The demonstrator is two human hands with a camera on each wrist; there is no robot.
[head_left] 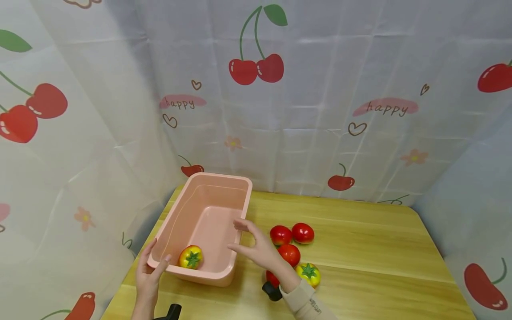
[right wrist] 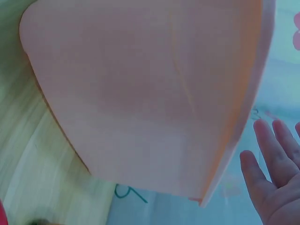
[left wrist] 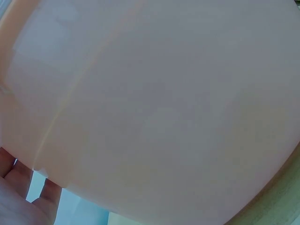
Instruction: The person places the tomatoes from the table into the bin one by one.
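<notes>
A pink plastic bin [head_left: 216, 226] stands at the left of the table, holding one yellow-and-red toy tomato [head_left: 190, 257] with a green leafy top near its front end. My left hand [head_left: 148, 275] grips the front left corner, thumb on the rim; its fingers [left wrist: 47, 197] show against the bin wall [left wrist: 150, 103] in the left wrist view. Over the right rim hovers my right hand [head_left: 258, 246], fingers spread and holding nothing. The right wrist view has that hand [right wrist: 276, 183] beside the bin's rim [right wrist: 239, 117].
Right of the bin, several red toy tomatoes [head_left: 302, 233] and a yellow one [head_left: 308, 274] lie grouped on the wooden table [head_left: 372, 249]. The right forearm partly covers one red toy [head_left: 272, 278]. A cherry-print curtain [head_left: 304, 111] hangs behind and at both sides.
</notes>
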